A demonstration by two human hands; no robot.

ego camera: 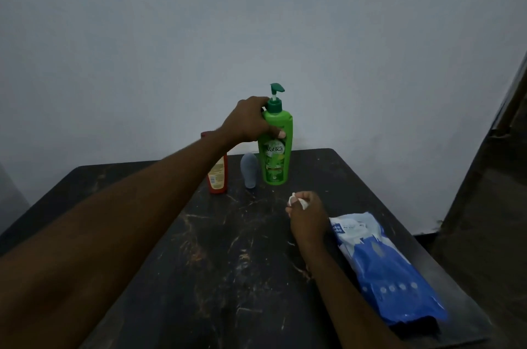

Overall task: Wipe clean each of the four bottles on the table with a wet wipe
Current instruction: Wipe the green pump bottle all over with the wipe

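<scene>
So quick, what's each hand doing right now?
Left hand: grips the green pump bottle near its top.
Right hand: pinches a crumpled white wipe.

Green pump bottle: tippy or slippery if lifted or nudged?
Probably tippy: the green pump bottle stands tall on a narrow base, so a high push could topple it. Its glossy plastic looks rigid, maybe slick once wet. The left hand grips its shoulder, which should steady it.

A single head-worn wide-angle view looks forward and down across the dark scratched surface [228, 248] toward a pale blue-grey wall [256, 20].
</scene>
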